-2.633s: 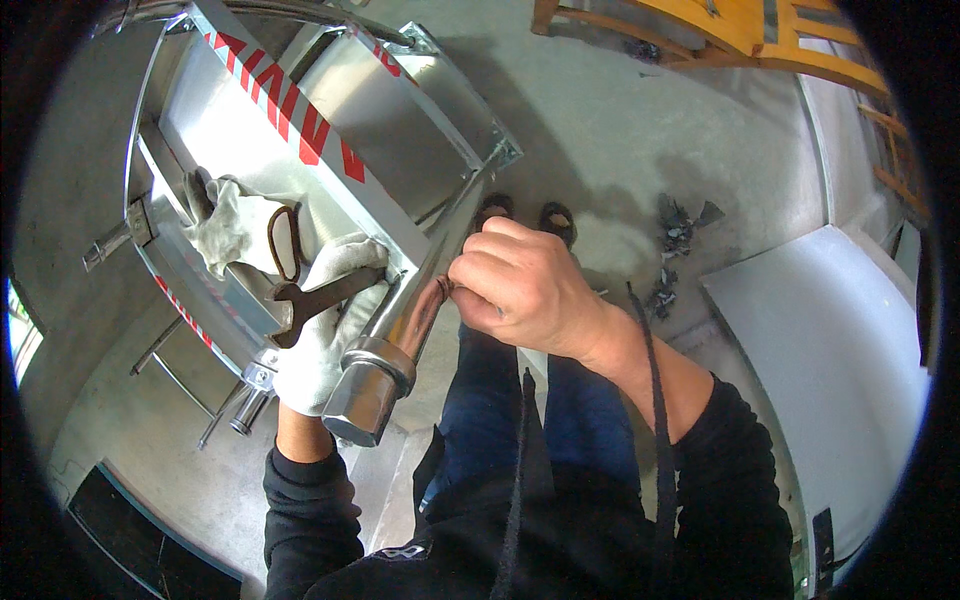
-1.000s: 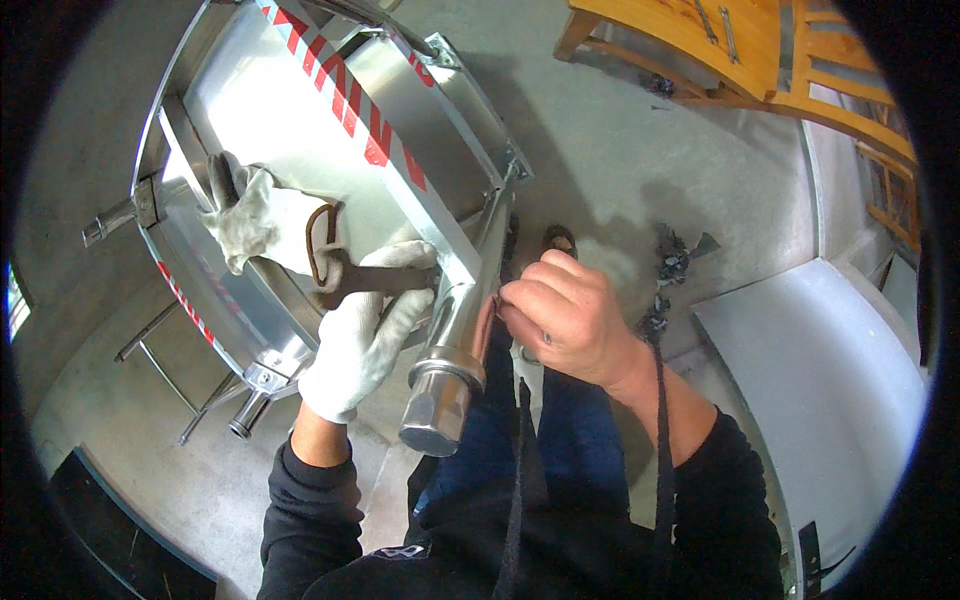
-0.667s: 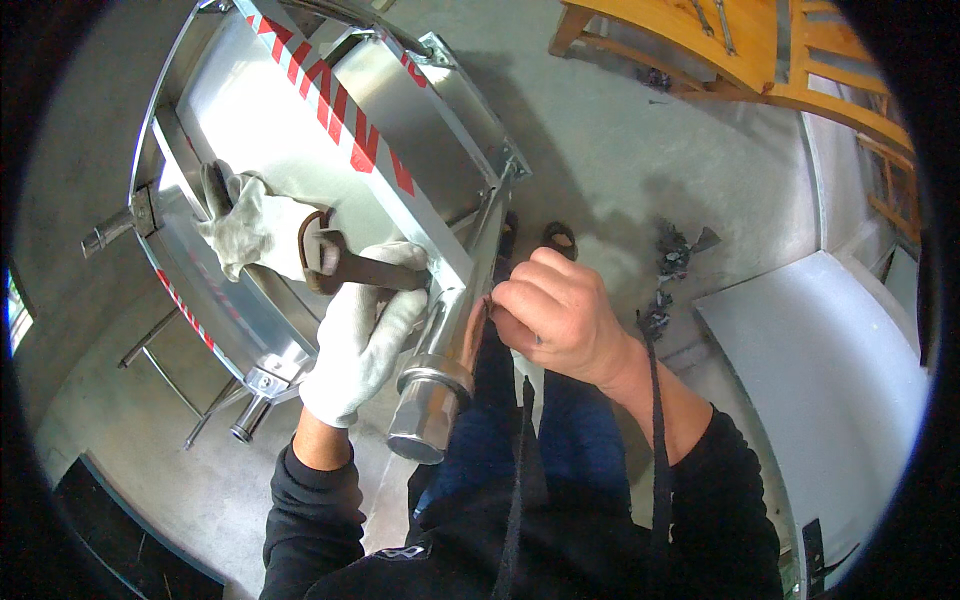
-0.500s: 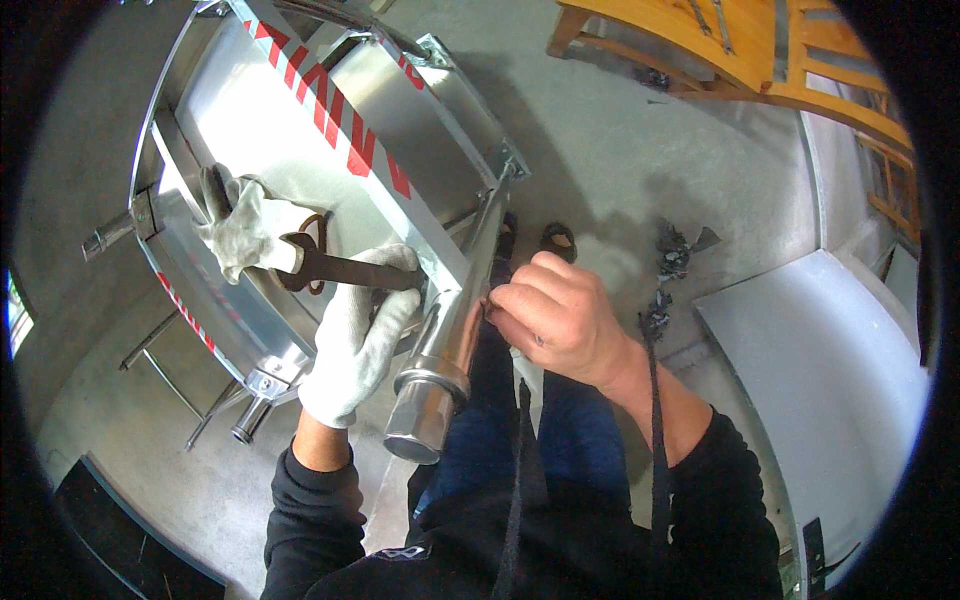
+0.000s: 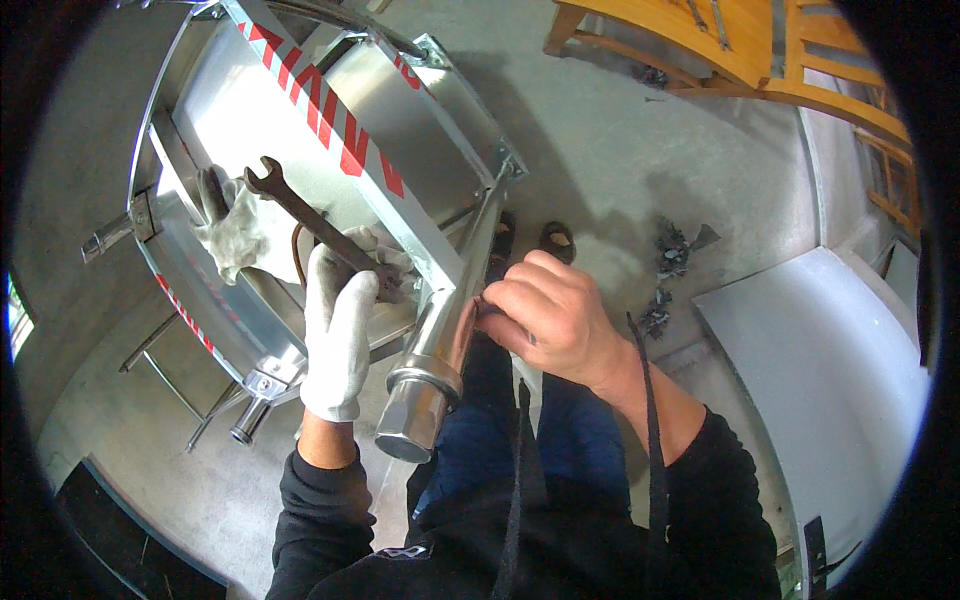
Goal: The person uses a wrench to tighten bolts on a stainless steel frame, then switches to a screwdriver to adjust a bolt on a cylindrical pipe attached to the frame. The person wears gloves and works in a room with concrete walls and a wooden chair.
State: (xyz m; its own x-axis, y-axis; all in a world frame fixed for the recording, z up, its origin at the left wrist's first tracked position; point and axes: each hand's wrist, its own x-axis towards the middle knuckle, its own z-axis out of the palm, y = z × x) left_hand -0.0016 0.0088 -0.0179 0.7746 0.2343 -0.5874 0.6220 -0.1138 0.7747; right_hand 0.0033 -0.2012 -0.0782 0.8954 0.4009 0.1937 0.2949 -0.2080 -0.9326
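Note:
My left hand [image 5: 338, 340], in a white knit glove, grips a dark open-end wrench [image 5: 310, 218], its open jaw pointing up and away to the left. A shiny round metal tube [image 5: 452, 325] with a collar and a capped near end lies between my hands. Bare and with curled fingers, my right hand [image 5: 552, 315] presses a pinch against the tube's right side; what it pinches is hidden. The tube joins a metal frame [image 5: 425, 235] with red-and-white striped bars. Beyond the wrench, a loose work glove [image 5: 245, 235] lies on the frame's metal panel [image 5: 225, 90].
A yellow wooden bench [image 5: 680, 40] stands at the far right. Dark scraps [image 5: 672, 250] lie on the concrete floor. A pale sheet panel [image 5: 820, 370] is at the right, a dark panel [image 5: 130, 540] at the lower left. Black straps [image 5: 515, 490] hang before me.
My left hand has turned the wrench from nearly level to slanting upward and moved slightly left. My right hand stays at the tube, shifted a little left.

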